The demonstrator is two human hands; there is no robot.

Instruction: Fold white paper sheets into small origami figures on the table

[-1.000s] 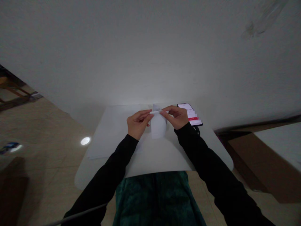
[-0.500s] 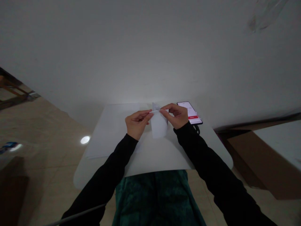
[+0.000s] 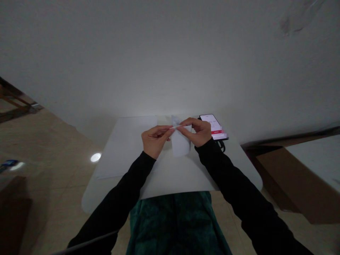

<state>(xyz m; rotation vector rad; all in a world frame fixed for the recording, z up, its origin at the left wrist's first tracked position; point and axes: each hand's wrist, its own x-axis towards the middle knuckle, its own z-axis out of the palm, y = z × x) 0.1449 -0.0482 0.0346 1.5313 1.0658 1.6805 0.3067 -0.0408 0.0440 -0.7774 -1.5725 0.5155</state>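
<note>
A small piece of white paper (image 3: 181, 143) hangs between my hands above the white table (image 3: 180, 182), its lower part curving down. My left hand (image 3: 155, 140) pinches its upper left edge between thumb and fingers. From the other side, my right hand (image 3: 198, 131) grips the same top edge, thumb in front and index finger behind. The fingertips of both hands are close together. A paler, thin strip stands up behind the fingers; whether it belongs to the same sheet I cannot tell.
White paper sheets (image 3: 127, 145) lie on the table's left side. A phone with a lit screen (image 3: 212, 122) rests at the back right, a dark cable (image 3: 221, 145) beside it. Behind the table rises a wall (image 3: 170, 63). A cardboard box (image 3: 297, 184) stands on the floor to the right.
My right thumb and fingers have slid slightly left along the paper's top edge, nearer my left fingertips. More of the paper's upper right corner shows. My left hand stays almost in place.
</note>
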